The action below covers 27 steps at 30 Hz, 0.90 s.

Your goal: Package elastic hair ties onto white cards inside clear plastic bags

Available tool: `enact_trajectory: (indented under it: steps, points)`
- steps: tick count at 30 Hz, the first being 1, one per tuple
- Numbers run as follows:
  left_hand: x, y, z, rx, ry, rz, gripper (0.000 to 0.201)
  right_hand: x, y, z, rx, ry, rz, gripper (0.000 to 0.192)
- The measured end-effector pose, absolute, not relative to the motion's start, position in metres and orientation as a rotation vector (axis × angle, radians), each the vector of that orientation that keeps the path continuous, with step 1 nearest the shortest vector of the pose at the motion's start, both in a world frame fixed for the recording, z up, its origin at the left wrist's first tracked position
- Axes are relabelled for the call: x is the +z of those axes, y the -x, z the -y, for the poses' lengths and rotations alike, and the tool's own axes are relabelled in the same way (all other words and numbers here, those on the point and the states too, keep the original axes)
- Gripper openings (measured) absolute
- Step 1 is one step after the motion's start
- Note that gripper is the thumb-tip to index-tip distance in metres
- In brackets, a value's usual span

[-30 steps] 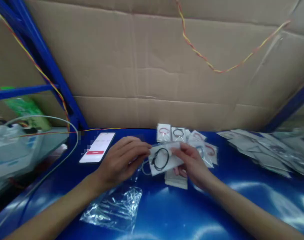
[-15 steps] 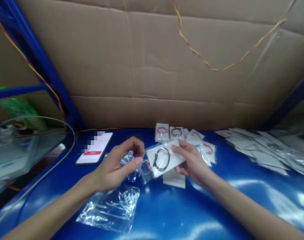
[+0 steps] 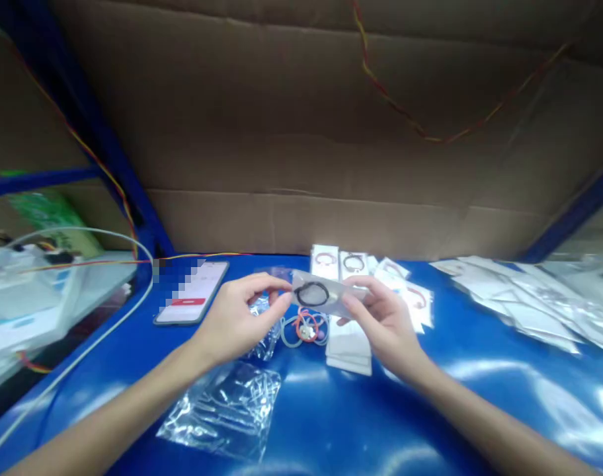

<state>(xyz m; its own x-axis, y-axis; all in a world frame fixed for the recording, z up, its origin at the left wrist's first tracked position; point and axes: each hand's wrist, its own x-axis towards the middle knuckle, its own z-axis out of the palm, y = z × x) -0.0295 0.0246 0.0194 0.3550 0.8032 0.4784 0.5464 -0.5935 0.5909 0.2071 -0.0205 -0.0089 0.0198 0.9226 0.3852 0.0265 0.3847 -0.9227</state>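
We pinch a bagged black bracelet card (image 3: 315, 295) between both hands, left hand (image 3: 237, 320) and right hand (image 3: 381, 320), fingers closed on its ends, above the blue worktop (image 3: 331, 423) near the phone (image 3: 192, 301).

No sleeves, gloves or jewellery were worn; the left hand (image 3: 237, 317) and right hand (image 3: 383, 324) were bare.

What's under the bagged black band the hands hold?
Below the bagged black band, loose hair ties lie on the blue table, beside a white card stack. The right hand hides part of the stack.
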Motion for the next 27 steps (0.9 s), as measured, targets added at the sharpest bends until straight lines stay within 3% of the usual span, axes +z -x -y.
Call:
enact_trajectory:
  steps: [5,27]
  points:
    - [0.0204,0.0272,-0.026,1.003,-1.939,-1.146,0.034,-0.0059,-0.2082,0.0205,0.923,0.92,1.374,0.022]
    - [0.0197,0.0306,-0.0264,0.895,-1.788,-1.108,0.036,-0.0086,-0.2107,0.0183,1.103,0.877,1.272,0.025]
